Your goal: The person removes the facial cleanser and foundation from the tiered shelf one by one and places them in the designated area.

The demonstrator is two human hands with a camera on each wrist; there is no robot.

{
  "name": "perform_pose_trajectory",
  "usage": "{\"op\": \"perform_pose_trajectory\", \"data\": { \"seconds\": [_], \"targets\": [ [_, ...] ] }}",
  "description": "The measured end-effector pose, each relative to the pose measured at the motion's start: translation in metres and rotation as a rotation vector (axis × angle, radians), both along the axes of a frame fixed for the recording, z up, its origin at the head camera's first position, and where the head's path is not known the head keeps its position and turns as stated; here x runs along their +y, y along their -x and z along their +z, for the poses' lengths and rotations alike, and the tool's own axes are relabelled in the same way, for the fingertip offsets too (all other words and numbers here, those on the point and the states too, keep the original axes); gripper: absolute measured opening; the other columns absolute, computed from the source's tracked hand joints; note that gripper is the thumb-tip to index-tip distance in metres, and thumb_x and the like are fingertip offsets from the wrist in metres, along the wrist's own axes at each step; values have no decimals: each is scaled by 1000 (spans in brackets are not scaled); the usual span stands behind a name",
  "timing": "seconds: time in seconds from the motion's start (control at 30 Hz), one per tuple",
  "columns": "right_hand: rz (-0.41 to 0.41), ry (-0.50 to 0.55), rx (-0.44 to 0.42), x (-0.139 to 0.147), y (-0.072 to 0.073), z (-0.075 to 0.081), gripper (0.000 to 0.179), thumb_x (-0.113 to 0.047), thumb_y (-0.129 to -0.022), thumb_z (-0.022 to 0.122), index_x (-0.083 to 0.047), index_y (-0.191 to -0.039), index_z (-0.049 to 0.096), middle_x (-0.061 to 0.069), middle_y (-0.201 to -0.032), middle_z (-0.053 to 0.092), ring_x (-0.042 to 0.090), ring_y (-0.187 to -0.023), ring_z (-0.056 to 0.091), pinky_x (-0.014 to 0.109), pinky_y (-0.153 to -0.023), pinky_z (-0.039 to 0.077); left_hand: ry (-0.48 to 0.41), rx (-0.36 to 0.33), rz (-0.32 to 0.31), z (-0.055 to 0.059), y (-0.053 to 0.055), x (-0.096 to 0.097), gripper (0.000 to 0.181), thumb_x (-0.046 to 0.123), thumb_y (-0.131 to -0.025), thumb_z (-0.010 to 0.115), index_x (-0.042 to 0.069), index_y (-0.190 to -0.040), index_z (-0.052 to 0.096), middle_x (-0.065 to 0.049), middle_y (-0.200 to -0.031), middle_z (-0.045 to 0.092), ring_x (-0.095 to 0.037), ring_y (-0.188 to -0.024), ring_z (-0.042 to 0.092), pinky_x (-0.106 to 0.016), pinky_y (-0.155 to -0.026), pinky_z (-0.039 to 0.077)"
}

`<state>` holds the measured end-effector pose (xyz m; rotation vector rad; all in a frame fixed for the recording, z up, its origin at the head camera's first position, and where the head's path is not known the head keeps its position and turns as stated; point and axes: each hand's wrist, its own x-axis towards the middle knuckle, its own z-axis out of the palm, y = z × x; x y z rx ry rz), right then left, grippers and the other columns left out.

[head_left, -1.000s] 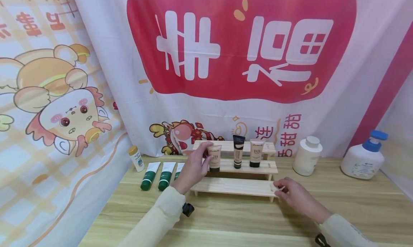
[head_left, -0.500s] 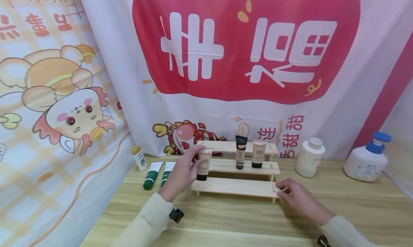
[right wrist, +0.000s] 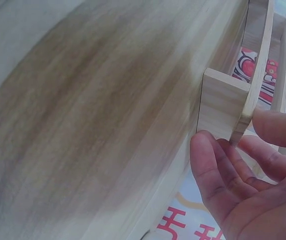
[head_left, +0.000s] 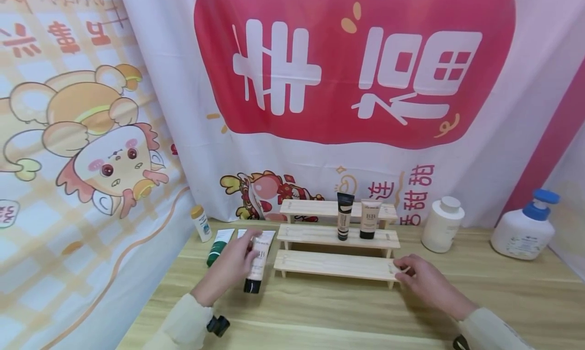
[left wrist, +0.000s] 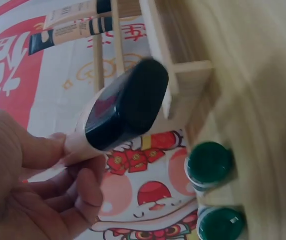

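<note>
My left hand (head_left: 230,263) grips a beige BB cream tube (head_left: 258,256), black cap downward, in the air left of a three-tier wooden rack (head_left: 335,264). In the left wrist view, the tube's black cap (left wrist: 128,102) points toward the camera, with thumb and fingers on the beige body. My right hand (head_left: 427,284) holds the right end of the rack's lowest tier; the right wrist view shows the thumb above the board (right wrist: 250,95) and the fingers below. On the middle tier stand a black-and-beige tube (head_left: 345,217) and another BB cream tube (head_left: 369,219).
Green-and-white tubes (head_left: 220,247) lie on the table left of the rack, partly hidden by my left hand. A small yellow-capped bottle (head_left: 201,223) stands behind them. To the right are a white bottle (head_left: 442,224) and a blue-topped pump bottle (head_left: 524,230). Printed cloth (head_left: 338,177) hangs behind.
My left hand has taken the BB cream tube off the middle tier and carried it left and toward me, past the rack's left end. The right hand keeps its hold on the rack.
</note>
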<state>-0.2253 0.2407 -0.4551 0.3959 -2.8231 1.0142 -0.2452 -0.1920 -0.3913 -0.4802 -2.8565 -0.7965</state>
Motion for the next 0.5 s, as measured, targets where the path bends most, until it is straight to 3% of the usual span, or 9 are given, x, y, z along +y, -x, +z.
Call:
{"op": "perform_pose_trajectory", "data": {
  "seconds": [0.2,0.5],
  "targets": [
    [-8,-8,-6,1,0,1,27,-2,-80,71,5,-105,65,5,-90,60,15,-76,58,23,-59,50,52,-162,-1,-11,-13,-13,44,7,-91,61,9,-132,44,2,-79,55,-11,-61,51,-26,-51,46],
    [-19,-13,-31,1,1,1,27,-2,-81,71,4,-107,65,4,-89,60,15,-77,58,22,-59,50,97,-275,-7,-31,-25,-20,38,5,-90,61,2,-125,46,-4,-81,57,-14,-64,52,-30,-53,44]
  ]
}}
